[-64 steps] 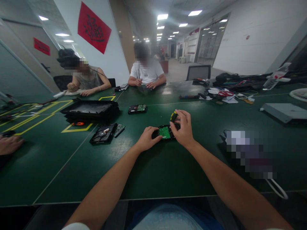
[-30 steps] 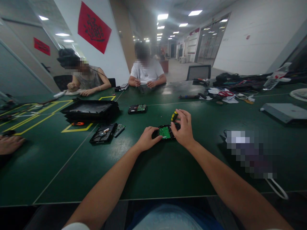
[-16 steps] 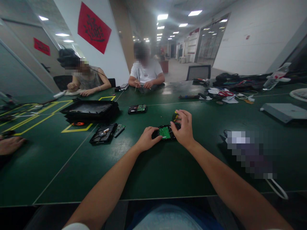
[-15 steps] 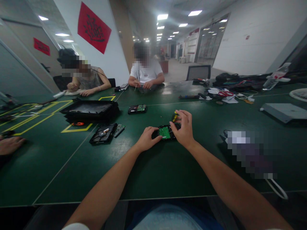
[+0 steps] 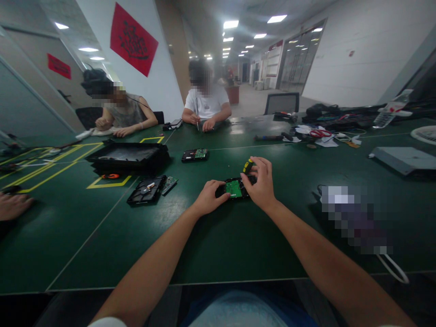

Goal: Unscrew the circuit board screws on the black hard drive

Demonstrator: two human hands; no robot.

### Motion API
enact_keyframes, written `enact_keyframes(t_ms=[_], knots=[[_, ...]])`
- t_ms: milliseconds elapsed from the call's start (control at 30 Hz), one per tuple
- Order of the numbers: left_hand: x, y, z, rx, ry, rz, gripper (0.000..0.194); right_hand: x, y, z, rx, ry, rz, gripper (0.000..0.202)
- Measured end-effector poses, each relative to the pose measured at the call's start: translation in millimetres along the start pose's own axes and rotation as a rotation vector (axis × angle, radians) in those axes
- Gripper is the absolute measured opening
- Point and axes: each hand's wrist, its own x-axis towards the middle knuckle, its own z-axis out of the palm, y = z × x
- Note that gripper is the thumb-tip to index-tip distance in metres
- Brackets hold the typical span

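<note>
In front of me a black hard drive with a green circuit board lies on the green table. My left hand grips its left end between thumb and fingers. At the right end, my right hand is closed round a small yellow and black screwdriver, which tilts over the drive; its tip is hidden. Farther left sit an opened black drive and a loose circuit board. Another drive lies behind my hands.
A black tray and orange-handled tool are at left. Two people sit across the table; another person's hand rests at the left edge. On the right are a grey box, red scissors and a bottle.
The screwdriver has turned slightly in my right hand and shows more yellow. My left hand and the drive have stayed put. Across the table, the white-shirted person's hands have shifted.
</note>
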Motion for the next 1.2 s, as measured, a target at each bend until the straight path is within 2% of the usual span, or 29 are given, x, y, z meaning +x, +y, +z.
enact_keyframes(t_ms=[267, 700, 1200], knots=[[0.4, -1.8, 1.5, 0.001, 0.009, 0.007, 0.049, 1.4, -3.4, -0.6, -0.028, -0.003, -0.049, 0.064], [-0.7, 1.2, -1.2, -0.008, 0.001, -0.003, 0.050, -0.8, -7.9, -3.7, 0.020, -0.096, 0.023, 0.062], [-0.8, 1.1, -0.8, -0.007, 0.004, -0.009, 0.049, -2.1, -4.3, -0.8, 0.045, -0.092, 0.021, 0.062]])
